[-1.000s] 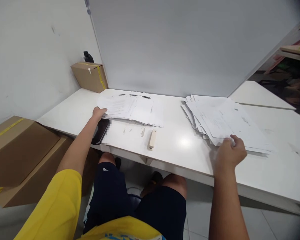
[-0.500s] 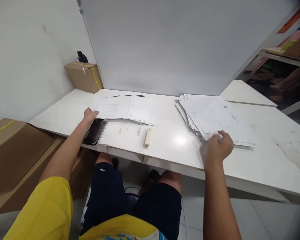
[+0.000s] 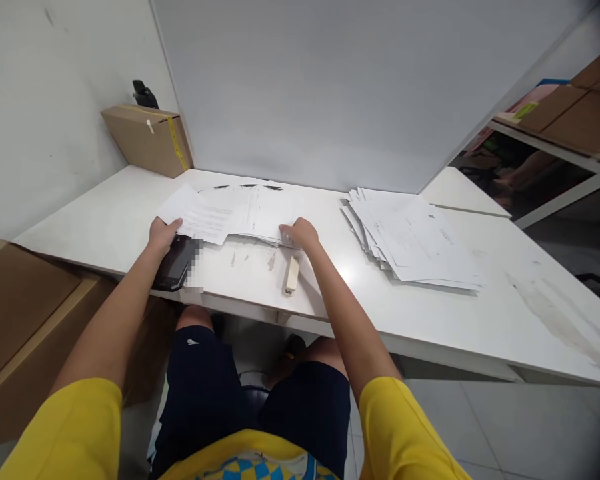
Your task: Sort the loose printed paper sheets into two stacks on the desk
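Sheet (image 3: 203, 219) pinched in left fingers (image 3: 177, 225); right fingers (image 3: 288, 231) at paper pile (image 3: 257, 212), grip unclear; phone (image 3: 177, 265), stapler (image 3: 291, 275) on near side.

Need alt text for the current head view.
A person's left hand holds a printed sheet angled partly over a paper stack, while the right hand touches the stack's near right corner. Nearer on the white desk lie a smartphone and a beige stapler; an untidy paper pile sits to the right.
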{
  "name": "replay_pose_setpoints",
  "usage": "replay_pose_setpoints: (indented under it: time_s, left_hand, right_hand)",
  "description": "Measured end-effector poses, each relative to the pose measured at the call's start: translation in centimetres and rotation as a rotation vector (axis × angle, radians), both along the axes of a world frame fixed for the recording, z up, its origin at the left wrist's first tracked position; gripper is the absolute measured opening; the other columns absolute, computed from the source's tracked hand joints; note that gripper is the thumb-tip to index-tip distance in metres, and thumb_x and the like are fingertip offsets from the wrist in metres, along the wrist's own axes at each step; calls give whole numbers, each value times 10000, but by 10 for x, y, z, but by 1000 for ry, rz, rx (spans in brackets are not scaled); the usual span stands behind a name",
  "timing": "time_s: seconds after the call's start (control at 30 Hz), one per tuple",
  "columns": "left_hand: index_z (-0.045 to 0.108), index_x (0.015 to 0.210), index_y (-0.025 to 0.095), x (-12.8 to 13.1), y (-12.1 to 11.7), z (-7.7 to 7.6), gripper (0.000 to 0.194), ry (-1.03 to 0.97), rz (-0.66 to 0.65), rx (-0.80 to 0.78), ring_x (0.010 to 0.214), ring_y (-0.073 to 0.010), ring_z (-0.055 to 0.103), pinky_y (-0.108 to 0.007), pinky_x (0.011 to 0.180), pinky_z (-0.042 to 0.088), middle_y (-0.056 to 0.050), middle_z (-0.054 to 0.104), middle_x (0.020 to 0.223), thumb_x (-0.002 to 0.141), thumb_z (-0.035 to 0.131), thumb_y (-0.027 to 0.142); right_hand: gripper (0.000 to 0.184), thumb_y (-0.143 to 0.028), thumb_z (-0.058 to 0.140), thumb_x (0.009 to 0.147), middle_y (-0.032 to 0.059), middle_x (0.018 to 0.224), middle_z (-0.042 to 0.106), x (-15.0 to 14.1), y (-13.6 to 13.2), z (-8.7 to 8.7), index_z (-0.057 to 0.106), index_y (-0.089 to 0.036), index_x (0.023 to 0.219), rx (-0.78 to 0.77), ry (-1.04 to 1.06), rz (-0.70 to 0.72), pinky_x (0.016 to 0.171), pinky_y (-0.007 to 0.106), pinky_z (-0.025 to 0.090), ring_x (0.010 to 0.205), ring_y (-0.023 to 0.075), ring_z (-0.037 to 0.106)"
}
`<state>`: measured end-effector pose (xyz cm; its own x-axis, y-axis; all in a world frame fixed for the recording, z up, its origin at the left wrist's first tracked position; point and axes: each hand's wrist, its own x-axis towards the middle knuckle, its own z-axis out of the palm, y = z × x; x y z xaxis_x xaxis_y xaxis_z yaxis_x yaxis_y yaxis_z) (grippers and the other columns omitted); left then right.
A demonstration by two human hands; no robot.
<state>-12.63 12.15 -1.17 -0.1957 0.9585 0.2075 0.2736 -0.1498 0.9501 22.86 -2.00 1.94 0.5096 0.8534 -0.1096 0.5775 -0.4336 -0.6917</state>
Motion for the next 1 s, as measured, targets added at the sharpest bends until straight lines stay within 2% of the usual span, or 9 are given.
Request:
replay_pose_setpoints:
  time_s: [0.13, 0.33, 0.47, 0.57, 0.7, 0.83, 0.93, 1.0]
  left_hand:
    - [715, 997, 119, -1, -2, -3, 274, 87, 7, -14, 1047, -282, 708, -382, 984, 556, -125, 751, 1080, 735, 728, 197]
    - [716, 969, 114, 2, -3, -6, 262, 161, 1, -42, 1026, -290, 698, -393, 987, 544, -107, 750, 1008, 724, 736, 205]
    - [713, 980, 104, 10, -7, -2, 259, 66, 20, -52, 986, -277, 706, -384, 944, 567, -110, 748, 999, 726, 721, 153]
    - [698, 1043, 106, 14, -9, 1, 318, 43, 16, -61, 993, -278, 710, -396, 951, 567, -113, 750, 1012, 727, 719, 128]
    - [672, 1127, 116, 16, -13, 6, 410, 39, 16, -64, 1009, -270, 710, -372, 940, 572, -109, 754, 1010, 719, 719, 106]
    - [704, 994, 134, 19, -22, 19, 265, 157, 27, -80, 1030, -279, 699, -354, 933, 566, -109, 748, 1007, 729, 695, 125]
    - [699, 838, 147, 25, -26, 29, 180, 237, 51, -115, 1077, -348, 668, -414, 961, 549, -128, 735, 967, 663, 739, 149]
    - [675, 788, 153, 35, -28, 33, 193, 251, 62, -142, 1147, -395, 622, -446, 969, 541, -155, 719, 976, 620, 770, 167]
  right_hand:
    - [125, -292, 653, 796, 76, 920, 666, 0, 7, -13, 569, -209, 838, 27, -8, -10, 744, 320, 440, 852, 225, 612]
    - [70, -254, 582, 794, 18, 729, 623, 15, 6, -27, 555, -213, 745, 61, 38, 20, 700, 296, 428, 698, 164, 563]
    - [141, -328, 569, 847, 39, 772, 627, 13, 4, -26, 537, -218, 767, 65, 29, 16, 710, 310, 421, 725, 179, 561]
    - [237, -417, 642, 822, 57, 818, 634, 7, 2, -22, 513, -225, 768, 57, 26, 22, 713, 317, 413, 764, 200, 554]
    - [189, -302, 642, 809, 40, 839, 621, 4, 1, -22, 481, -232, 740, 85, 72, 24, 727, 299, 403, 797, 191, 536]
    - [173, -212, 606, 788, 12, 785, 577, 7, 1, -23, 452, -236, 711, 153, 189, 9, 715, 296, 404, 770, 179, 514]
    - [153, -189, 570, 786, -1, 745, 545, 10, 2, -21, 440, -240, 724, 203, 337, -10, 674, 291, 426, 728, 170, 515]
    - [140, -191, 565, 790, 3, 746, 553, 13, 1, -17, 445, -240, 734, 221, 466, -3, 654, 287, 457, 714, 165, 535]
